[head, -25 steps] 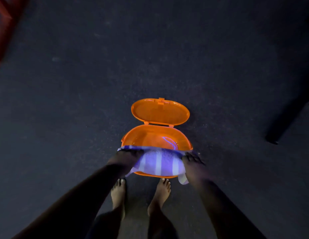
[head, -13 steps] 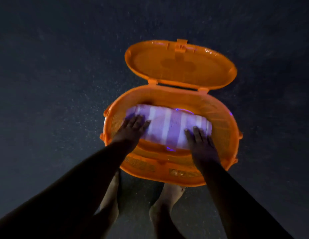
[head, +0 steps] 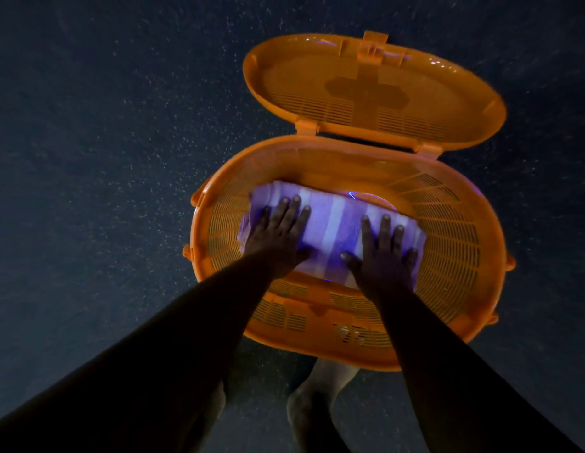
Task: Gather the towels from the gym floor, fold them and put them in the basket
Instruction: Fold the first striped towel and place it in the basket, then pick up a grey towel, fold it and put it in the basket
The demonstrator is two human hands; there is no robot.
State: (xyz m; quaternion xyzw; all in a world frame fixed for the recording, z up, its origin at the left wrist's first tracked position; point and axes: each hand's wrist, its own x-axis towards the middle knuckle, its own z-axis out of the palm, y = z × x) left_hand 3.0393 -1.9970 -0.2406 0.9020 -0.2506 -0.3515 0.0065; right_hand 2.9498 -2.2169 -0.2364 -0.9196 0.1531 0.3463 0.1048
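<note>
orange plastic basket on the dark floor, lid tipped back, holds the folded purple-striped towel down inside it, nearer the left wall; the left hand lies flat on its left half with fingers spread and straight, gripping nothing, and the right hand presses the right half the same way. lifting either palm unevenly could drag a fold loose, and leaning hard on the near rim might tip the light basket toward the bare feet
</note>
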